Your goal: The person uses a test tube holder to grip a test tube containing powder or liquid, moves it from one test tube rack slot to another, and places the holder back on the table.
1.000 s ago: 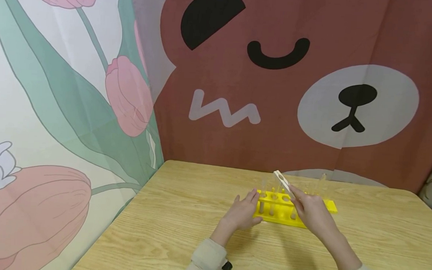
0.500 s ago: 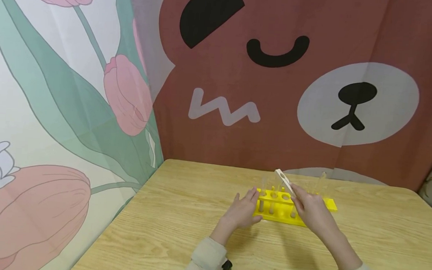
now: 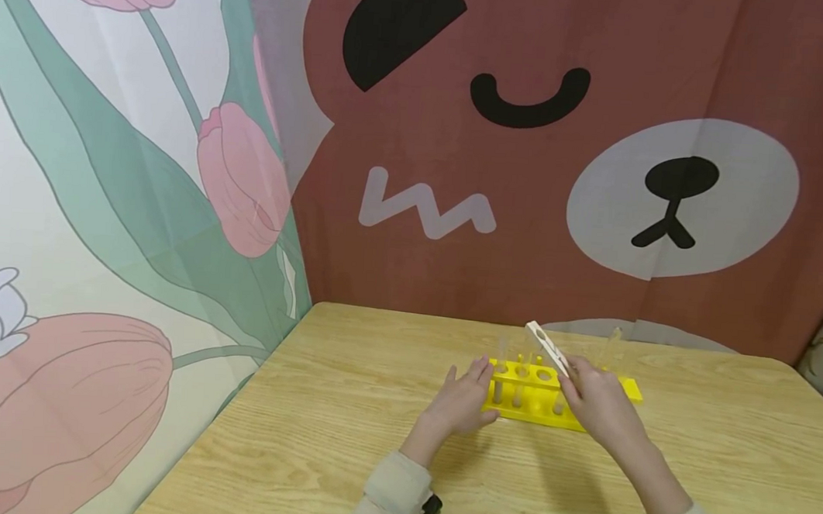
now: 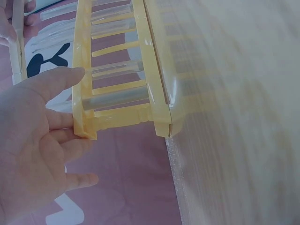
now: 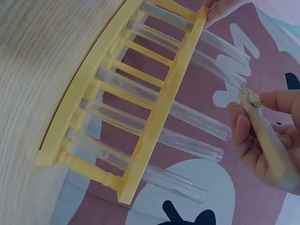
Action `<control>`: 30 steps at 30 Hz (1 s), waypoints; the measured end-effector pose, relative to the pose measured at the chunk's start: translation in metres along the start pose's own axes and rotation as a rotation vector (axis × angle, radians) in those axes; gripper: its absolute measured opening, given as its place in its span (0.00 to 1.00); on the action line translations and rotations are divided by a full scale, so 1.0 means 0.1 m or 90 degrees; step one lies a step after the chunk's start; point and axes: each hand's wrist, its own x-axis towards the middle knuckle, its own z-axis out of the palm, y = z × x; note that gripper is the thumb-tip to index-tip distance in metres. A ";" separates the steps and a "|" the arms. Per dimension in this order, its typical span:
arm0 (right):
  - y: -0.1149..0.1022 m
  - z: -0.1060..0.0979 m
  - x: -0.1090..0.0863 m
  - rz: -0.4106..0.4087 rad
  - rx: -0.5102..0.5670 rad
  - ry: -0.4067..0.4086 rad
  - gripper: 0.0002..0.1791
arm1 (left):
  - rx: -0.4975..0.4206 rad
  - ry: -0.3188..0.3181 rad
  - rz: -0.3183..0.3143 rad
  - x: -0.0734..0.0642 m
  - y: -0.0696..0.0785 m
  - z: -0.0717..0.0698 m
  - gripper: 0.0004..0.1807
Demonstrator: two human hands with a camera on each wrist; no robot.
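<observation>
A yellow test tube rack (image 3: 541, 416) stands on the table, with several clear test tubes (image 5: 187, 144) upright in its holes. The tube at its left end (image 4: 117, 98) looks greyish. My left hand (image 3: 456, 405) grips that end, thumb and fingers at the upper plate, the little finger sticking out free. In my right hand (image 3: 602, 403), a wooden test tube clamp (image 3: 546, 346) is pinched between thumb and fingers, slanting up to the left above the rack. In the right wrist view, its end appears right at the mouth of a tube (image 5: 220, 68); contact cannot be told.
The wood-grain table (image 3: 304, 438) runs back to a hanging cloth with a brown bear print (image 3: 418, 273). A tulip-print cloth (image 3: 107, 194) hangs along the left side. Tubes at the rack's right are partly hidden behind my right hand in the head view.
My right hand and the clamp have shifted slightly to the right, and more of the clamp shows beyond the fingers. The left hand and the rack stay where they were.
</observation>
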 end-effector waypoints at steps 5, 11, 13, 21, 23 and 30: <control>0.00 -0.01 -0.02 0.023 0.014 -0.008 0.17 | 0.003 0.000 0.000 0.00 0.00 0.01 0.40; 0.00 -0.02 -0.03 0.053 0.025 -0.023 0.15 | 0.001 0.000 -0.001 0.00 -0.01 0.01 0.40; 0.00 -0.03 -0.03 0.057 0.026 -0.022 0.15 | -0.002 0.002 -0.001 0.00 -0.01 0.01 0.40; 0.03 -0.03 -0.06 0.046 0.018 -0.009 0.12 | -0.008 0.009 0.003 -0.01 -0.01 0.00 0.40; 0.04 -0.03 -0.07 0.041 0.014 -0.004 0.12 | -0.011 0.009 0.005 -0.01 -0.01 0.00 0.40; 0.06 -0.03 -0.10 0.032 0.000 0.002 0.12 | -0.025 0.005 0.005 -0.01 -0.01 0.00 0.40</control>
